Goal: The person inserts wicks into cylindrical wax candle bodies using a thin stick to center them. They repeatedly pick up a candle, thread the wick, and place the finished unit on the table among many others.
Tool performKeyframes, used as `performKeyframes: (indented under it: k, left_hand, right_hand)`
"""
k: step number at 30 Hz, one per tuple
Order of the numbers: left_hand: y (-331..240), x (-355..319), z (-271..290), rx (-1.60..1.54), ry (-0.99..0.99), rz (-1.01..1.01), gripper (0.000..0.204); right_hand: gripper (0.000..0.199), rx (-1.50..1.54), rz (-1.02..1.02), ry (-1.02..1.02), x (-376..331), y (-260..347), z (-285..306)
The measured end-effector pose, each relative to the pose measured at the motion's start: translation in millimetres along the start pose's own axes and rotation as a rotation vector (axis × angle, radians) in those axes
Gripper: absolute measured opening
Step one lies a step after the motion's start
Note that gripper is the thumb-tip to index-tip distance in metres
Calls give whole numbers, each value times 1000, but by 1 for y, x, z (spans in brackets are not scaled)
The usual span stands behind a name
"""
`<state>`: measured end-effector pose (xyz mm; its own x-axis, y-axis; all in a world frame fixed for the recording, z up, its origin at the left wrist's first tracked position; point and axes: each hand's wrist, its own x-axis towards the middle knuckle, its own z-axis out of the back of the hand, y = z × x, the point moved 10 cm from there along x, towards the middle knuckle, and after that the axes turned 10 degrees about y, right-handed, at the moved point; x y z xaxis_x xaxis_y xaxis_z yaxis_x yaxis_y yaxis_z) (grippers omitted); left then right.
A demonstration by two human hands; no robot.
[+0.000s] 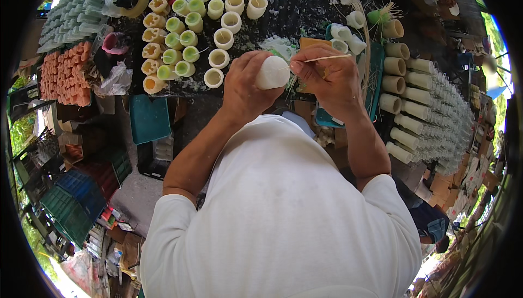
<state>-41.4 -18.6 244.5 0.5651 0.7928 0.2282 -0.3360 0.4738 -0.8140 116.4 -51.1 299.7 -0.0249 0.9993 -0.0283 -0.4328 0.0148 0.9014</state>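
My left hand (pixel 243 84) is wrapped round a white wax candle (pixel 273 73), held tilted above the front edge of the table with one flat round end facing me. Close to that end, my right hand (pixel 333 83) pinches a thin cream-coloured wick (pixel 329 57), which sticks out stiffly to the right past the fingers. Whether the wick enters the candle is hard to make out at the fingertips. Just beyond my hands lie crumpled clear plastic (pixel 278 46) and an orange-brown flat piece (pixel 314 42).
Rows of hollow white (pixel 219 58), green (pixel 185 69) and yellow (pixel 152 84) wax cups stand on the black-covered table (pixel 297 4). Orange pieces (pixel 65 75) are stacked at left. A teal tray (pixel 375 88), cream cylinders (pixel 392 84) and stacked clear glasses (pixel 447 113) are at right.
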Motion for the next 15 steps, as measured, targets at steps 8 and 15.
performKeyframes:
  k: [8,15]
  left_hand:
    - [-7,5,-1,-65,-48,-27,64]
    - [75,3,-40,-1438,-156,619,44]
  right_hand:
    - [16,-207,99,85,5,0,-22]
    - [26,394,-55,-128,-13,-82,9]
